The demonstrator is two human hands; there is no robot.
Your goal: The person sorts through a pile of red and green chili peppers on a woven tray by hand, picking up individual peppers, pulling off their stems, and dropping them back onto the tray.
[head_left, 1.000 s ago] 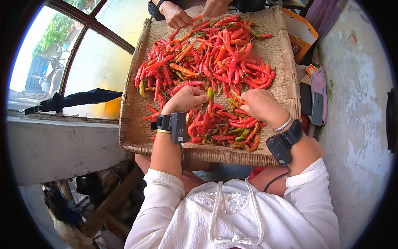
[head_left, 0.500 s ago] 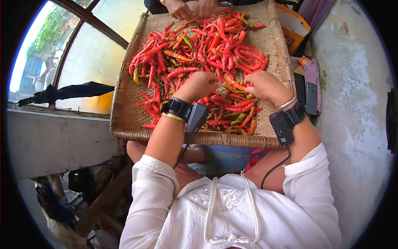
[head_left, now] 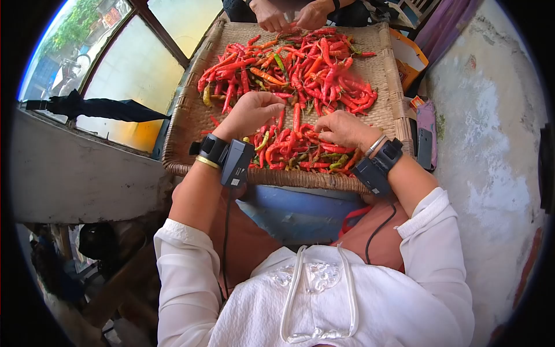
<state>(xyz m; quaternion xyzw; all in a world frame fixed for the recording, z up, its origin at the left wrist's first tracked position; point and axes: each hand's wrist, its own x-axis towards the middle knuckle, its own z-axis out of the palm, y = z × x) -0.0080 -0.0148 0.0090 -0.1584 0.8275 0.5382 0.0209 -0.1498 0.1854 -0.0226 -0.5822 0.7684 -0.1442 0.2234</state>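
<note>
Chili peppers (head_left: 329, 87), mostly red with some orange and green, lie heaped in a woven basket tray (head_left: 399, 115). A smaller pile of chili peppers (head_left: 283, 147) lies along the near side. My left hand (head_left: 250, 114) is over the tray's left middle, its thumb and fingers pinched together; what is between them is too small to make out. My right hand (head_left: 346, 128) is low over the near pile with its fingers curled together, hiding anything they hold. Between the two hands, a red chili pepper (head_left: 296, 117) lies lengthwise.
Across the tray, another person's hands (head_left: 289, 16) are at the far edge of the heap. A blue tub (head_left: 300, 211) is under the tray. To the right are an orange box (head_left: 411, 61), a phone (head_left: 424, 147) and a wall. A folded umbrella (head_left: 115, 109) lies by the window.
My hands have moved farther apart, the left one leftward. A wider gap shows between the far heap and the near pile. The view has shifted a little.
</note>
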